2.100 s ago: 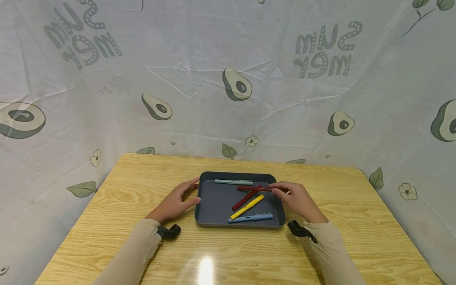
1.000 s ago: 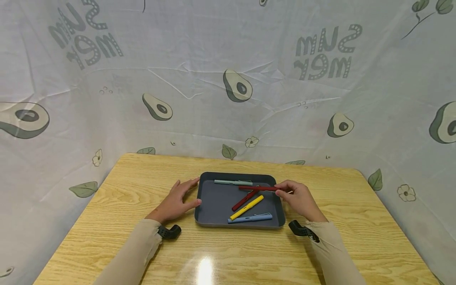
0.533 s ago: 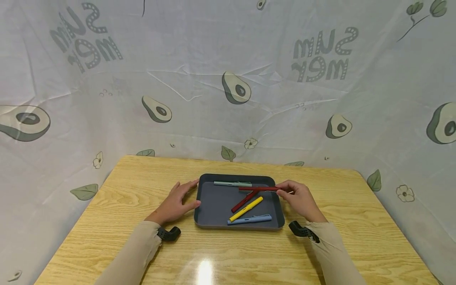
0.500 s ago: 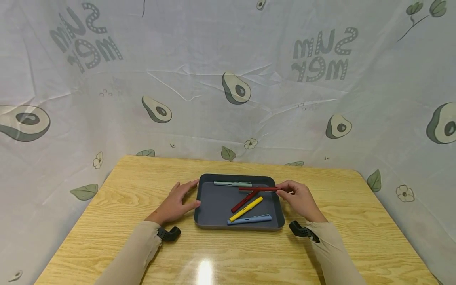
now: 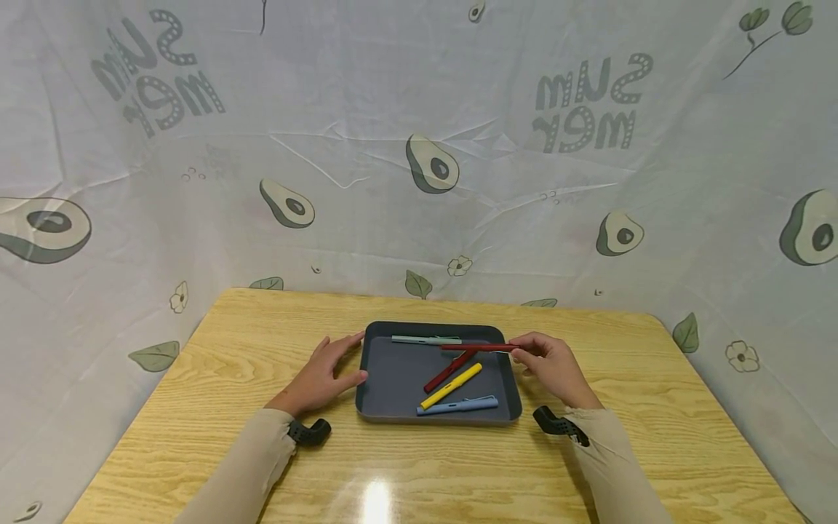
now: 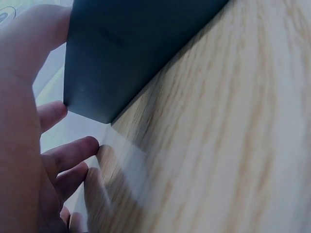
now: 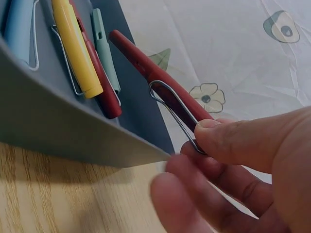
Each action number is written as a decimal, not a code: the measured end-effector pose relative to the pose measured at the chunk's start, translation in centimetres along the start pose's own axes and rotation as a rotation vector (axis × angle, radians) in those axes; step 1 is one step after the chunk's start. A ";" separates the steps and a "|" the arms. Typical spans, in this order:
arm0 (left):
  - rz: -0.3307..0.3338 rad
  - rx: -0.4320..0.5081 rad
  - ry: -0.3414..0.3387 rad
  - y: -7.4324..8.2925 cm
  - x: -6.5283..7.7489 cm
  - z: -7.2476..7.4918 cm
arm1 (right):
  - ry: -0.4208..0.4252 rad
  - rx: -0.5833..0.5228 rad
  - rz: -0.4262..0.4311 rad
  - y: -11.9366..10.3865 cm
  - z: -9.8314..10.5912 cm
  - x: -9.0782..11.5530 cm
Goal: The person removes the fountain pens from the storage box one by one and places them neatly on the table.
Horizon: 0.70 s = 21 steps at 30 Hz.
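Observation:
My right hand pinches a dark red pen by its capped, clipped end between thumb and fingers. That pen is held level over the right back part of a dark grey tray. My left hand is at the tray's left side, thumb and a fingertip touching the rim, the other fingers spread. Inside the tray lie a pale green pen along the back, a second dark red pen set aslant, a yellow pen beside it, and a light blue pen near the front.
A wooden table carries the tray, with a bright glare patch at its front. Behind it hangs a pale curtain printed with avocados, leaves and lettering. A black wrist strap is worn on each forearm.
The right hand has lifted the red pen slightly off the other pens and drawn it a little to the right. The left hand has stayed at the tray's left side.

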<state>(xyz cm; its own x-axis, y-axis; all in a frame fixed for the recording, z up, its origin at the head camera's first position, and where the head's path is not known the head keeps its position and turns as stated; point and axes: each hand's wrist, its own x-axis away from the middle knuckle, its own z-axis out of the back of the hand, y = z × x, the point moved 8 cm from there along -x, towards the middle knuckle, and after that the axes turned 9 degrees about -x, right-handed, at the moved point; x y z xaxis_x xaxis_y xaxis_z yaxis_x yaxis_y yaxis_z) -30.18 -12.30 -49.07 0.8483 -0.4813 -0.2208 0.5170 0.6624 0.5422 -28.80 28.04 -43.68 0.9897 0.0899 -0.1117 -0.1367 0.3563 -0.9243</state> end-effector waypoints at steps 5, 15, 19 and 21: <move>-0.002 -0.001 0.000 0.1 0.0 0.0 | 0.031 -0.007 -0.013 0.2 0.4 0.0; -0.008 -0.004 0.000 0.1 0.1 -0.1 | 0.103 0.056 -0.012 0.8 1.3 0.0; -0.005 -0.011 0.000 0.0 0.0 -0.1 | 0.116 0.060 -0.006 1.0 1.5 -0.1; -0.004 -0.014 -0.002 0.0 -0.1 -0.1 | 0.118 0.060 0.000 1.0 1.6 -0.1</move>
<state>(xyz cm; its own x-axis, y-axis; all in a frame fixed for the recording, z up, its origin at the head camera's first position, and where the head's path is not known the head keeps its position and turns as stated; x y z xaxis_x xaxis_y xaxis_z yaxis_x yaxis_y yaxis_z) -30.26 -12.22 -49.14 0.8457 -0.4854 -0.2217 0.5223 0.6680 0.5301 -29.06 29.84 -43.98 0.9874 -0.0191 -0.1573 -0.1356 0.4116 -0.9012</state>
